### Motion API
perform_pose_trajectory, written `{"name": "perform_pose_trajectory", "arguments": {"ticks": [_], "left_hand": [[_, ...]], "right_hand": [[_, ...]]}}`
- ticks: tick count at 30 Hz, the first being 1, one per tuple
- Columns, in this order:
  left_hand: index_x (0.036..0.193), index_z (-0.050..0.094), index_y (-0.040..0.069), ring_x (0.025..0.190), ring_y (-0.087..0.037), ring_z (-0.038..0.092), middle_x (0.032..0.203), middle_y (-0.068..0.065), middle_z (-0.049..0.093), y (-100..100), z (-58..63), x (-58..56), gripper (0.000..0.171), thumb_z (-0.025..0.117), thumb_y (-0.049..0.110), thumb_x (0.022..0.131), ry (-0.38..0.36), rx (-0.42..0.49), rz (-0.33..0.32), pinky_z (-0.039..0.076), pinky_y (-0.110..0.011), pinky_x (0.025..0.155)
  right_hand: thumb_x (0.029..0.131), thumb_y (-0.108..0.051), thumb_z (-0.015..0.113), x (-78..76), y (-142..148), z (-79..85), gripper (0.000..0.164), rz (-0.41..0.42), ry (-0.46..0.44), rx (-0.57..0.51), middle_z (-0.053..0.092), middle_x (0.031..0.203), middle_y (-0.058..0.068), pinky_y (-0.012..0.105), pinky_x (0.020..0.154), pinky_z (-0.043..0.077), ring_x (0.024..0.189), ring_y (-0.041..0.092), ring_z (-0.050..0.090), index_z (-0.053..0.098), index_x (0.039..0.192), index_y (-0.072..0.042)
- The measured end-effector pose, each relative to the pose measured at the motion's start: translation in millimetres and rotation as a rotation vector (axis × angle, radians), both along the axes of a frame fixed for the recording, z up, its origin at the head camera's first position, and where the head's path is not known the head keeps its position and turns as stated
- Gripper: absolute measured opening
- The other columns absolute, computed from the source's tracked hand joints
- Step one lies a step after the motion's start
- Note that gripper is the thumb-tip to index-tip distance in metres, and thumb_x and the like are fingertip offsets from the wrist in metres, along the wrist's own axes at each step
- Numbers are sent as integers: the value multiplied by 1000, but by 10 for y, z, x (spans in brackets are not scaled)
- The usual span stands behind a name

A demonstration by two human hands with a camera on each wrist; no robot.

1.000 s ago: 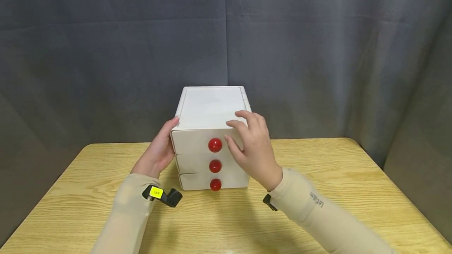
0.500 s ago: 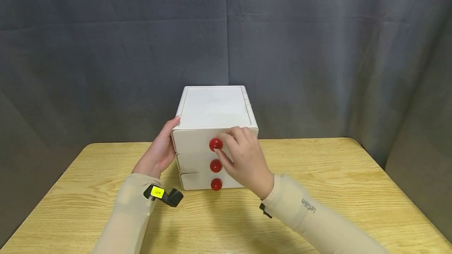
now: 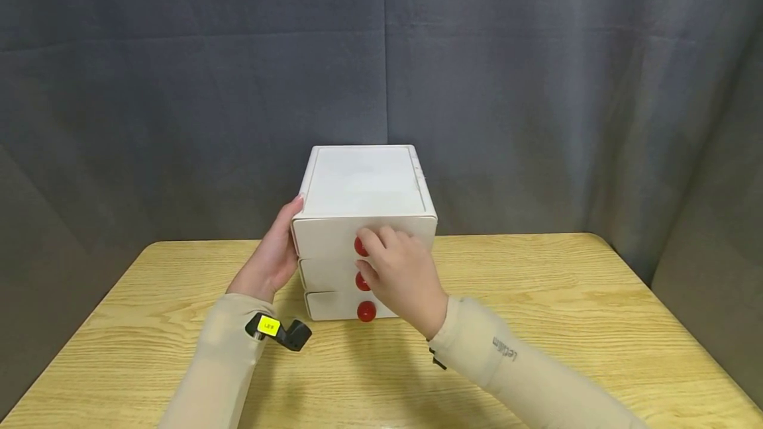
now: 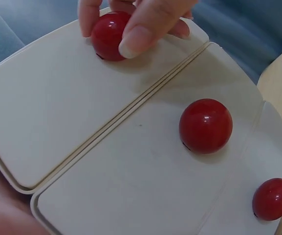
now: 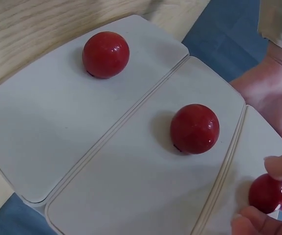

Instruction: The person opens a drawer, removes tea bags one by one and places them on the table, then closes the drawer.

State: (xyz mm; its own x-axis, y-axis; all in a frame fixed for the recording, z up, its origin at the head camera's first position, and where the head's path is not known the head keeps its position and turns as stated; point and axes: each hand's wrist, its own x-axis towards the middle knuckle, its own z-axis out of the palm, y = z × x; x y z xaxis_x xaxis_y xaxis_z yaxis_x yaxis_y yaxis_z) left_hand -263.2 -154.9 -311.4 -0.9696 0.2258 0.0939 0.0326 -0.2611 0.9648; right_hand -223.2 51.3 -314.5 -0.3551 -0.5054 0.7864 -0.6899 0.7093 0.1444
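Drawer unit: white, box-shaped, probably plastic cabinet (image 3: 363, 181) at the far middle of the pale wood-grain table (image 3: 554, 336); all drawers appear closed.
Right hand (image 3: 402, 273): thumb and fingers curled round the top glossy red ball knob (image 4: 107, 36), little gap left; the knob offers the natural hold.
Left hand (image 3: 271, 257): against cabinet's left wall, presumably steadying it; finger curl hidden, cannot tell.
Obstruction: right hand partly covers the red middle knob (image 3: 361, 281).
Backdrop: dark grey cloth curtain (image 3: 238, 98), far side.

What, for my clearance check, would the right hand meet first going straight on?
Curled around the top red knob, the right hand would probably meet that first, then the drawer front; depth is unclear.
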Motion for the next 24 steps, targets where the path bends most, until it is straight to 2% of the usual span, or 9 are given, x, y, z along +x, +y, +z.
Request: {"name": "perform_pose_trajectory", "arguments": {"ticks": [8, 13, 17, 20, 24], "left_hand": [[156, 10, 16, 134, -23, 16, 155, -9, 14, 14, 3, -8, 65, 27, 46, 101, -10, -9, 27, 10, -41, 109], [156, 10, 17, 133, -23, 17, 154, -10, 15, 4, -6, 0, 65, 25, 48, 101, -4, -39, 18, 10, -41, 109], [156, 8, 15, 130, -24, 20, 150, -15, 18, -16, -1, 17, 67, 22, 50, 100, 5, -67, -27, 14, -40, 107], [156, 4, 15, 132, -27, 18, 151, -16, 15, -32, 12, 27, 69, 21, 51, 100, 13, -87, -64, 13, -42, 108], [156, 2, 16, 134, -29, 16, 153, -15, 12, -37, 27, 29, 69, 21, 51, 101, 12, -98, -76, 12, -44, 109]], "right_hand": [[74, -5, 82, -32, -27, -6, 31, 29, -32, -44, 57, 77, 6, 29, 55, 48, 62, 21, 55, 59, 96, -4], [74, -3, 80, -47, -38, -1, 28, 65, -59, -80, 58, 79, 6, 27, 59, 49, 64, 20, 56, 60, 94, -3], [74, 0, 79, -57, -41, -1, 26, 92, -72, -100, 58, 79, 6, 28, 63, 49, 67, 20, 56, 60, 93, -3], [74, 1, 78, -57, -36, -18, 26, 108, -73, -105, 56, 79, 6, 28, 63, 48, 68, 21, 55, 60, 92, -3], [74, 0, 78, -57, -33, -39, 26, 122, -50, -108, 55, 78, 5, 28, 64, 47, 69, 21, 54, 60, 92, -3]]}}
